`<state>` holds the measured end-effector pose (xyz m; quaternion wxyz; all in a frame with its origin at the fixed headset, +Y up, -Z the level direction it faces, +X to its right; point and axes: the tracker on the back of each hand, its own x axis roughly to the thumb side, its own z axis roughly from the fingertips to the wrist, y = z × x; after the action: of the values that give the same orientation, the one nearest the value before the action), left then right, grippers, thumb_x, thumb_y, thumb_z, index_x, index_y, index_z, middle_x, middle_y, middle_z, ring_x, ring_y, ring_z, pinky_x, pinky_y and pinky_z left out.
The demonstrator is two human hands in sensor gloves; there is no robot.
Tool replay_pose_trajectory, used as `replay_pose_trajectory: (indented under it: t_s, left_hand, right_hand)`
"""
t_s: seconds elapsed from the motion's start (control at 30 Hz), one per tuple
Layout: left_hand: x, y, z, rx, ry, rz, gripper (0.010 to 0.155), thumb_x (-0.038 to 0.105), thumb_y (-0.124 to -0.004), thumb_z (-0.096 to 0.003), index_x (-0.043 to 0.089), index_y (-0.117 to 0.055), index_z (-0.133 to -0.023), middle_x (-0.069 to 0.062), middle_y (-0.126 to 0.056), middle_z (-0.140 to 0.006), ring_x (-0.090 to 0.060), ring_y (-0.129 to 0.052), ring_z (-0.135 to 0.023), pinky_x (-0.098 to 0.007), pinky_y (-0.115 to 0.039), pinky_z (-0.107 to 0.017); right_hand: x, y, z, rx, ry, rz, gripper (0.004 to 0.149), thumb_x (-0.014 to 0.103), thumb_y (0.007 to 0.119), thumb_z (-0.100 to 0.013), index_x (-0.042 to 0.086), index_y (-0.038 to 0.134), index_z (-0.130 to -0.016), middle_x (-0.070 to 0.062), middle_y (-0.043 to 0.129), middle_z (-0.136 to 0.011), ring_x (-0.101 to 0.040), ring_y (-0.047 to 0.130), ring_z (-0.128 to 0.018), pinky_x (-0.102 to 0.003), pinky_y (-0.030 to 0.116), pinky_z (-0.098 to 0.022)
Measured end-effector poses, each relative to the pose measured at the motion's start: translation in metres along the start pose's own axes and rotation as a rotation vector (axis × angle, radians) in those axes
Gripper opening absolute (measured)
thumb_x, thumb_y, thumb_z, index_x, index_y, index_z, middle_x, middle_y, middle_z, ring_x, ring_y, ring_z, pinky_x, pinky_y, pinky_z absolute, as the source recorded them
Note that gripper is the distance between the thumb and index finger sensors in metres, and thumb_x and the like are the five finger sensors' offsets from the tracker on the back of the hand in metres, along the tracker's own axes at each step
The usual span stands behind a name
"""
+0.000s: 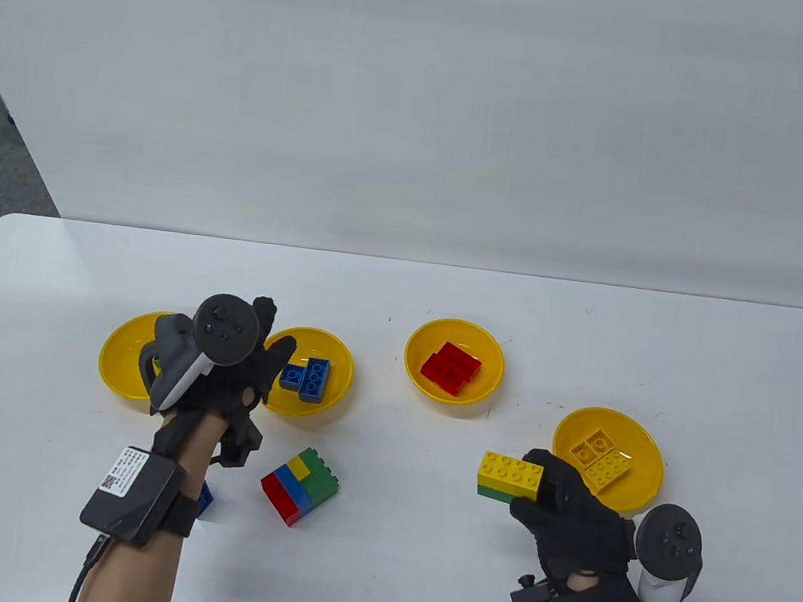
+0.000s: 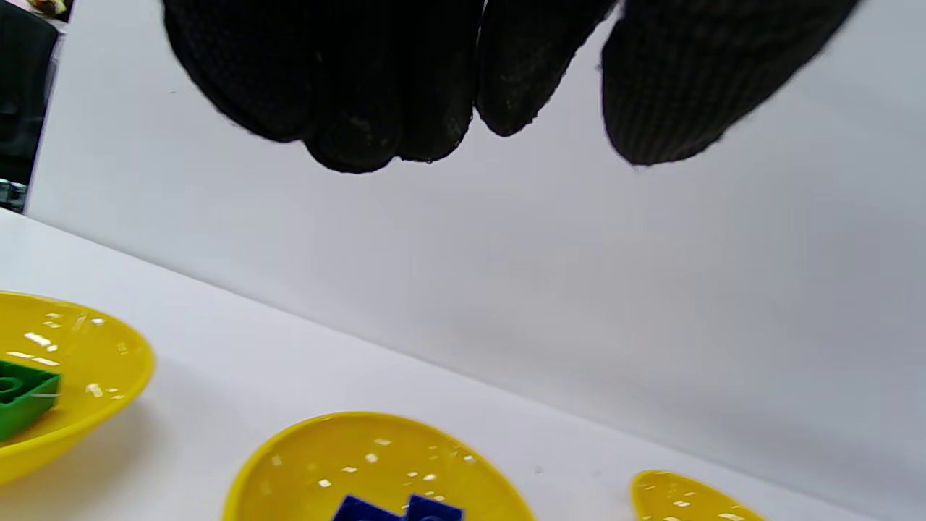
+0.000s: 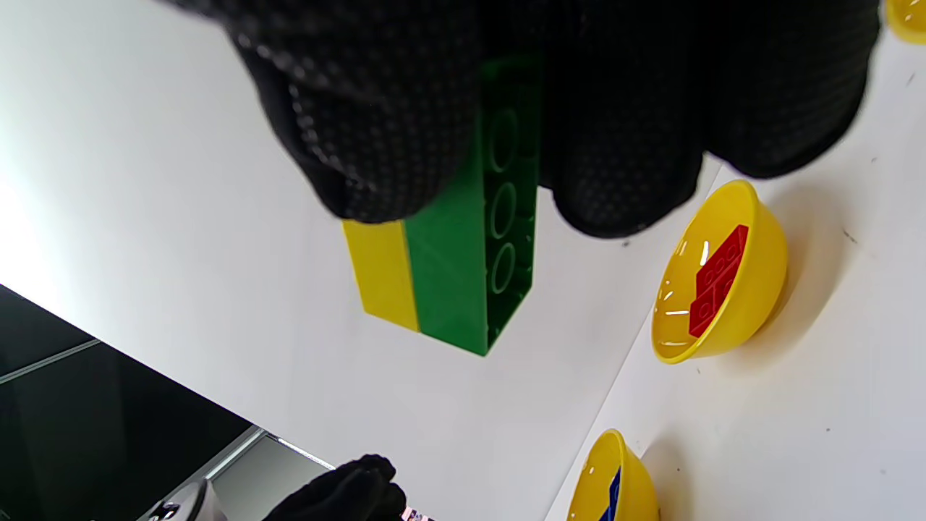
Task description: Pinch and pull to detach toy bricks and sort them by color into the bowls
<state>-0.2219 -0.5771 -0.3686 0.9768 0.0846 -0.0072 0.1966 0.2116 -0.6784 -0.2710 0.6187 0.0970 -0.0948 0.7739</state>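
Note:
My right hand (image 1: 553, 500) grips a joined pair, a yellow brick (image 1: 509, 469) on a green brick (image 1: 494, 493), held just left of the yellow-brick bowl (image 1: 648, 449). In the right wrist view my fingers (image 3: 376, 145) curl round the pair's green brick (image 3: 463, 289). My left hand (image 1: 251, 364) hovers with relaxed fingers between the green-brick bowl (image 1: 119, 357) and the blue-brick bowl (image 1: 338, 359), holding nothing; its fingertips (image 2: 362, 123) hang free. A stack of red, blue, yellow and green bricks (image 1: 300, 484) stands at the front centre.
The bowl with red bricks (image 1: 486, 382) sits right of centre. A loose blue brick (image 1: 205, 500) lies half hidden under my left wrist. The table's far edge meets a white wall; dark floor shows past its left end.

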Motion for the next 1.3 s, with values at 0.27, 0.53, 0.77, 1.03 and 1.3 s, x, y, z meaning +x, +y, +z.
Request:
replay_pose_trajectory:
  t_s: [0.27, 0.53, 0.77, 1.03, 1.3]
  left_hand:
    - [0.028, -0.025, 0.061, -0.078, -0.260, 0.376, 0.064, 0.051, -0.087, -0.0475, 0.021, -0.075, -0.102, -0.019, -0.084, -0.099, -0.045, -0.089, -0.083, -0.060, -0.078, -0.059]
    - [0.057, -0.114, 0.106, -0.418, -0.464, 0.661, 0.076, 0.054, -0.091, -0.0439, 0.020, -0.064, -0.107, -0.021, -0.076, -0.105, -0.046, -0.087, -0.086, -0.061, -0.076, -0.060]
    - [0.051, -0.142, 0.112, -0.443, -0.430, 0.894, 0.067, 0.046, -0.095, -0.0436, 0.018, -0.074, -0.100, -0.018, -0.085, -0.096, -0.042, -0.094, -0.076, -0.060, -0.079, -0.057]
    - [0.041, -0.133, 0.109, -0.424, -0.428, 0.706, 0.065, 0.048, -0.100, -0.0402, 0.019, -0.079, -0.094, -0.020, -0.088, -0.095, -0.044, -0.097, -0.076, -0.060, -0.081, -0.056]
    - [0.046, -0.137, 0.111, -0.455, -0.440, 0.558, 0.065, 0.048, -0.103, -0.0365, 0.019, -0.076, -0.087, -0.021, -0.087, -0.097, -0.045, -0.097, -0.078, -0.059, -0.083, -0.056]
  right_hand:
    - [0.002, 0.026, 0.008, 0.086, 0.000, -0.194, 0.064, 0.023, 0.092, -0.030, 0.003, 0.076, -0.088, -0.028, 0.085, -0.082, -0.038, 0.099, -0.049, -0.063, 0.082, -0.041]
    - [-0.001, 0.051, 0.019, 0.142, 0.015, -0.307, 0.064, 0.023, 0.092, -0.030, 0.004, 0.075, -0.089, -0.027, 0.084, -0.083, -0.039, 0.098, -0.051, -0.063, 0.081, -0.042]
    - [-0.010, 0.071, 0.026, 0.188, 0.071, -0.285, 0.064, 0.024, 0.091, -0.031, 0.004, 0.074, -0.089, -0.027, 0.083, -0.084, -0.039, 0.098, -0.052, -0.064, 0.081, -0.042]
    - [0.018, 0.074, 0.031, 0.170, -0.184, 0.249, 0.074, 0.026, 0.088, -0.035, 0.002, 0.058, -0.099, -0.036, 0.050, -0.102, -0.058, 0.070, -0.082, -0.075, 0.061, -0.053]
    - [0.034, 0.104, 0.038, 0.334, -0.485, 0.504, 0.066, 0.021, 0.087, -0.036, 0.030, 0.065, -0.098, -0.030, 0.050, -0.105, -0.055, 0.068, -0.086, -0.074, 0.062, -0.055]
